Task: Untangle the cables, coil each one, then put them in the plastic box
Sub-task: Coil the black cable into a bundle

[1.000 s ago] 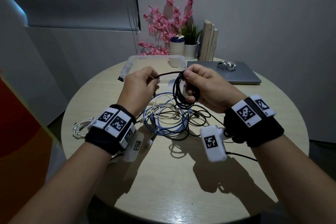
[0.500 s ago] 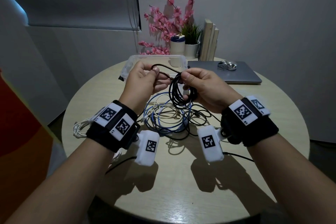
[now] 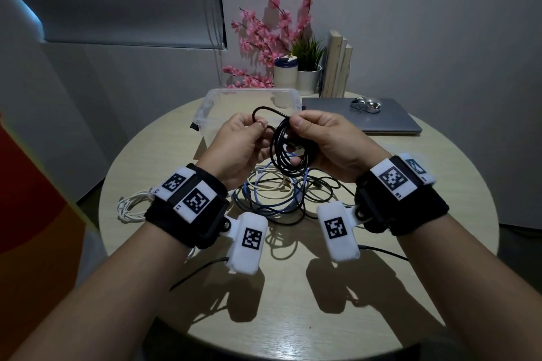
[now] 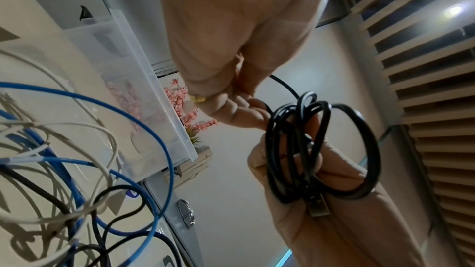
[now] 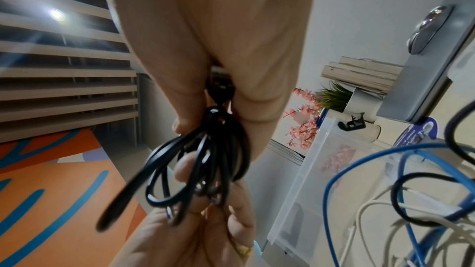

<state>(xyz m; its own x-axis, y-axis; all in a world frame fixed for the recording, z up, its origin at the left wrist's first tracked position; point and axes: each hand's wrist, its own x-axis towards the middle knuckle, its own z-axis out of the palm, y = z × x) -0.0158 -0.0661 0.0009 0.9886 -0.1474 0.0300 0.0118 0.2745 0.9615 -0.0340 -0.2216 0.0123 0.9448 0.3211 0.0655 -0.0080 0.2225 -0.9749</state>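
— Both hands are lifting higher than a second ago, and the tail is arching into a loop above the left hand.

— Right hand is clamping the coil; left fingers are pinching the tail. Keep tension, wrap snugly, then drop it into the box just beyond the fingertips.

— Any writing?

— Nothing readable; only printed marker squares.

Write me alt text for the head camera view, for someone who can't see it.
Two hands hold a black cable above a round table: the right hand grips the coiled loops while the left hand pinches the loose end. Below lies a tangle of blue, white and black cables, with a clear plastic box behind.
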